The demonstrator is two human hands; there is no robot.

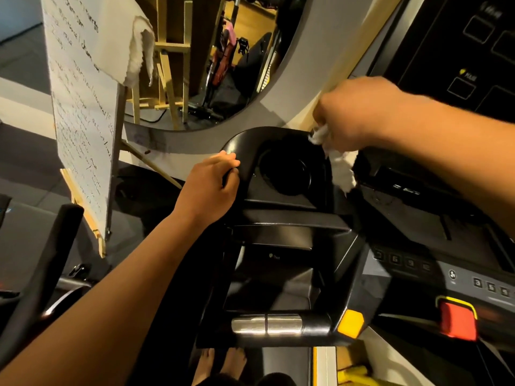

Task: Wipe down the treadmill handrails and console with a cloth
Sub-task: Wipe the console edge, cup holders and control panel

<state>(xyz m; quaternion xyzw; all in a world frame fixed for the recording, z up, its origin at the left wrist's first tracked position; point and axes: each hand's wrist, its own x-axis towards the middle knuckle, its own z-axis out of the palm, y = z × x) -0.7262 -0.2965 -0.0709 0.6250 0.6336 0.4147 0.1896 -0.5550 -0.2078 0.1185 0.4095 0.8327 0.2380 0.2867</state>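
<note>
Bunching a white cloth (341,168) in clenched fingers, the right hand (354,115) holds it at the right rim of the cup holder (289,168) in the treadmill console (289,221), loose end hanging below the knuckles. Across the holder, the left hand (209,185) curls its fingers over the console's outer edge. A metal-sleeved handrail (267,324) lies below both hands; a handwritten sheet (80,107) stands beyond the left fingers.

console keys (394,259): 6, 9 | lower keys (492,286): 3, 5, 9 | flipchart (83,107): handwriting illegible
</note>
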